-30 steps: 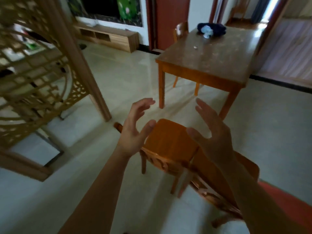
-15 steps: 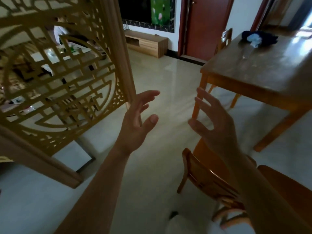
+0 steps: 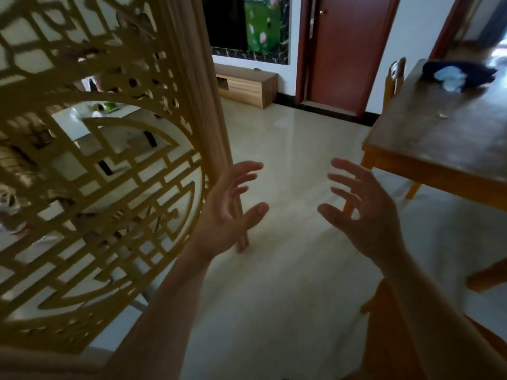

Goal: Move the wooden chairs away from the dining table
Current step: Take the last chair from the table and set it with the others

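Observation:
The wooden dining table (image 3: 444, 138) fills the right side, with a dark cloth bundle (image 3: 461, 71) at its far end. One wooden chair (image 3: 395, 75) stands at the table's far left side; only its back shows. Another wooden chair (image 3: 384, 333) sits at the lower right, mostly hidden behind my right forearm. My left hand (image 3: 230, 212) and my right hand (image 3: 362, 212) hover over the bare floor, both with fingers spread and holding nothing, apart from both chairs.
A carved wooden lattice screen (image 3: 90, 171) with a thick post stands close on the left, just behind my left hand. A low wooden cabinet (image 3: 244, 83) and a red-brown door (image 3: 345, 50) are at the far wall. Pale tiled floor (image 3: 288, 160) stretches between screen and table.
The view has swung left and up: the near chair slid from the centre to the lower right edge, the screen came closer. Both hands stayed raised, fingers spread.

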Demonstrator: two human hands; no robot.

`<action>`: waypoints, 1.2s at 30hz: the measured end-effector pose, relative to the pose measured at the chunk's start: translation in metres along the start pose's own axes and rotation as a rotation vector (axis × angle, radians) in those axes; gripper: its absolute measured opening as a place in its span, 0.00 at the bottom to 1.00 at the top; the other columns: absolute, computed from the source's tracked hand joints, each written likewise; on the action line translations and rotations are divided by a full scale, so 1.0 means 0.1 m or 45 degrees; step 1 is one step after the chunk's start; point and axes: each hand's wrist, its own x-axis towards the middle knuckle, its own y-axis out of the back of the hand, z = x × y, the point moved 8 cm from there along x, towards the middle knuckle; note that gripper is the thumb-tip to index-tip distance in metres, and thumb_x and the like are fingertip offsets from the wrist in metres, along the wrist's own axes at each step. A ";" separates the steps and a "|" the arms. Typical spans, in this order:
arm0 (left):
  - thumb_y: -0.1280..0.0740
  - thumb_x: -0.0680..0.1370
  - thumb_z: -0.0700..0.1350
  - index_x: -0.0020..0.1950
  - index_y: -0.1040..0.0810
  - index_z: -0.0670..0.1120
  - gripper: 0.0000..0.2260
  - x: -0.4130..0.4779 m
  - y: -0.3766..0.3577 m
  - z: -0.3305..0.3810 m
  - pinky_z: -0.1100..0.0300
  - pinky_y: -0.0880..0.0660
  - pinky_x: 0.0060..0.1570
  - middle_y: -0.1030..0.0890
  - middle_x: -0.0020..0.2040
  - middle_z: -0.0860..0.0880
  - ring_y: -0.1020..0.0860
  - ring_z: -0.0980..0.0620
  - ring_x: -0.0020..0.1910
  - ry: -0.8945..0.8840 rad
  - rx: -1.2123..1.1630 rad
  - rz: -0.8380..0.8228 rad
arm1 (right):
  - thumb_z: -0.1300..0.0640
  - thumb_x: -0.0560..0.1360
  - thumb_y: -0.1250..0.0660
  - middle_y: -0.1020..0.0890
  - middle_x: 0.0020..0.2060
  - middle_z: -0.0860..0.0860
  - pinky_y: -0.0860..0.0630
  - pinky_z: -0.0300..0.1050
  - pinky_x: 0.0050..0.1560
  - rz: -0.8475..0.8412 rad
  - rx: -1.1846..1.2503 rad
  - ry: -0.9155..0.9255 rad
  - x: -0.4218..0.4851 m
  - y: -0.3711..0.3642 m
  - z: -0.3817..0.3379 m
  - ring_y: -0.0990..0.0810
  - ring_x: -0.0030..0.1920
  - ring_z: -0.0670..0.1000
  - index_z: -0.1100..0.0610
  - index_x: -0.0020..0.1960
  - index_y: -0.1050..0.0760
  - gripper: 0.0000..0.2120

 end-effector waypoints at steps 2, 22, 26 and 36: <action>0.28 0.76 0.54 0.72 0.29 0.45 0.28 0.32 0.06 -0.25 0.36 0.25 0.66 0.25 0.71 0.45 0.24 0.45 0.70 -0.013 0.004 -0.041 | 0.45 0.70 0.26 0.26 0.70 0.51 0.23 0.38 0.59 -0.021 -0.005 -0.032 0.31 -0.16 0.15 0.23 0.66 0.47 0.59 0.72 0.32 0.36; 0.28 0.76 0.49 0.72 0.32 0.50 0.26 3.98 -0.94 -1.91 0.37 0.24 0.65 0.25 0.72 0.42 0.23 0.43 0.69 -0.305 -0.461 -0.448 | 0.44 0.71 0.26 0.25 0.70 0.51 0.22 0.55 0.62 0.463 -0.261 -0.251 2.59 0.26 1.82 0.23 0.66 0.52 0.48 0.72 0.32 0.32; 0.28 0.76 0.49 0.72 0.31 0.51 0.26 4.73 -1.42 -2.16 0.37 0.24 0.65 0.25 0.71 0.42 0.23 0.43 0.70 -0.331 -0.441 -0.491 | 0.43 0.71 0.27 0.26 0.70 0.49 0.21 0.48 0.61 0.472 -0.305 -0.241 3.21 0.70 2.41 0.23 0.66 0.47 0.51 0.73 0.33 0.34; 0.28 0.76 0.60 0.73 0.30 0.51 0.29 6.55 -2.04 -2.74 0.38 0.24 0.66 0.24 0.73 0.47 0.24 0.47 0.70 -0.236 -0.297 -0.434 | 0.46 0.73 0.27 0.28 0.70 0.45 0.24 0.36 0.59 0.390 -0.202 -0.158 5.02 1.44 3.68 0.23 0.65 0.44 0.54 0.73 0.34 0.33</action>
